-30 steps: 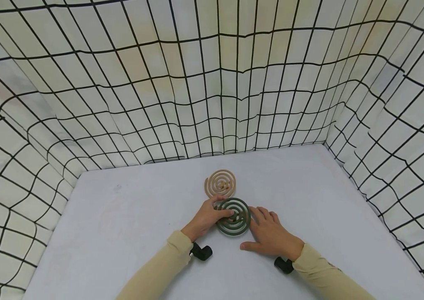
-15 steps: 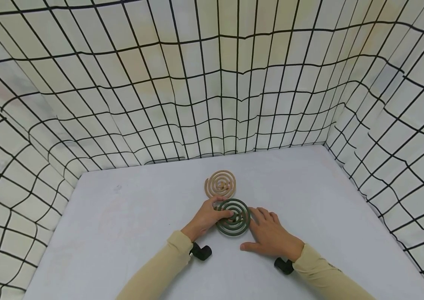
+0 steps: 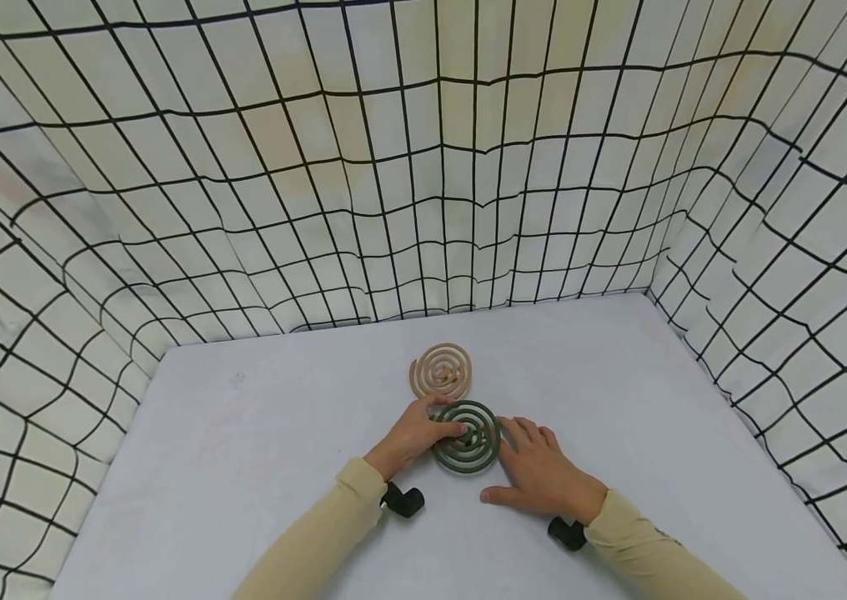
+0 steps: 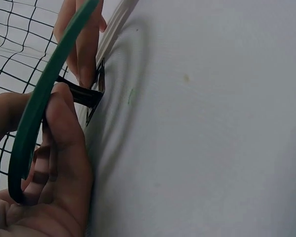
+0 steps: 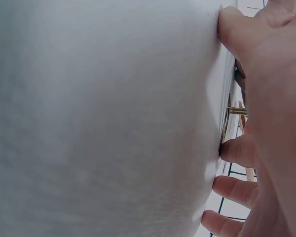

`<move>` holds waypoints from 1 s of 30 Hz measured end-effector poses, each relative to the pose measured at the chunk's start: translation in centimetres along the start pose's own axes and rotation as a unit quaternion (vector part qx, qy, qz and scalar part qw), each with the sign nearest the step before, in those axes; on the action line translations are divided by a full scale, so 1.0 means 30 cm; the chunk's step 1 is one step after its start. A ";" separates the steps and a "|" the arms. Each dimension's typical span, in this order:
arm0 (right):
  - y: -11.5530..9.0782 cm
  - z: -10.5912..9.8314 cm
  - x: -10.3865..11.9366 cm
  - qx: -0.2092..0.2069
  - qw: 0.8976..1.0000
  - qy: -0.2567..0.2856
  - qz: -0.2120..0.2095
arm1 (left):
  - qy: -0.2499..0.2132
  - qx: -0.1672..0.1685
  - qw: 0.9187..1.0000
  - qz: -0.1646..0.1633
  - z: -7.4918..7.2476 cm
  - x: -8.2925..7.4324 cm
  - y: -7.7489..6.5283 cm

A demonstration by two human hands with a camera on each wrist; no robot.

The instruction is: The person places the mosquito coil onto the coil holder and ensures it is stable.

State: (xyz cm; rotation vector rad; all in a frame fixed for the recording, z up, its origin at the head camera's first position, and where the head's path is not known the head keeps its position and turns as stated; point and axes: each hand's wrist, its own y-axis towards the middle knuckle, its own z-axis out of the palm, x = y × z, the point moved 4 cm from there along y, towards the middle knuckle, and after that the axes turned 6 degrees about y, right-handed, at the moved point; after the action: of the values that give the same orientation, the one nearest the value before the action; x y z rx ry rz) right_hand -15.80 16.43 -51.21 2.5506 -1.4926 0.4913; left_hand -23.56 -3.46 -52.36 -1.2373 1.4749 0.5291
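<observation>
My left hand (image 3: 418, 431) pinches a dark green mosquito coil (image 3: 466, 469) at its left side, thumb on top reaching toward the centre and fingers beneath. The left wrist view shows the green coil edge-on, raised over the table, with a small dark metal stand (image 4: 94, 96) under it. At the coil's right edge my right hand (image 3: 543, 475) rests on the table, fingers spread and fingertips down on the cloth. Its index fingertip lies right at the stand's thin base (image 5: 224, 129) in the right wrist view.
A tan mosquito coil (image 3: 414, 379) lies just behind the green one. White cloth covers the table (image 3: 258, 433). Black netting (image 3: 423, 200) over white sheeting rises behind the table and along both sides. Black wrist cameras (image 3: 404, 502) sit under both wrists.
The head view has shifted very slightly. Both hands and the two coils keep their places on the table.
</observation>
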 end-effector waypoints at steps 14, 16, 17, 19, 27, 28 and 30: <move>0.019 0.000 -0.014 0.005 1.000 -0.001 0.010 | -0.019 0.006 0.999 -0.032 -0.023 0.008 0.006; 0.022 0.000 -0.016 0.006 1.000 -0.001 0.011 | -0.035 0.012 0.999 -0.033 -0.025 0.011 0.007; 0.023 0.000 -0.016 0.005 1.000 -0.001 0.011 | -0.042 0.016 0.998 -0.033 -0.027 0.014 0.007; 0.024 0.001 -0.018 0.005 1.000 -0.002 0.011 | -0.057 0.024 0.997 -0.036 -0.031 0.018 0.007; 0.032 0.002 -0.040 0.011 1.000 -0.002 0.012 | -0.079 0.036 0.995 -0.058 -0.063 0.025 -0.004; 0.033 0.002 -0.044 0.011 1.000 -0.002 0.011 | -0.083 0.039 0.994 -0.063 -0.067 0.025 -0.007; 0.036 0.002 -0.052 0.014 1.000 -0.003 0.009 | -0.090 0.044 0.992 -0.070 -0.076 0.025 -0.012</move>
State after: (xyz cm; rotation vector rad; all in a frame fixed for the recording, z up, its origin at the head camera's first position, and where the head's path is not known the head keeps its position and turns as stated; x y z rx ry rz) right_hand -17.43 17.16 -51.87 2.5645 -1.5226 0.5095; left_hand -24.14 -5.80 -52.22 -1.1828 1.2367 0.4645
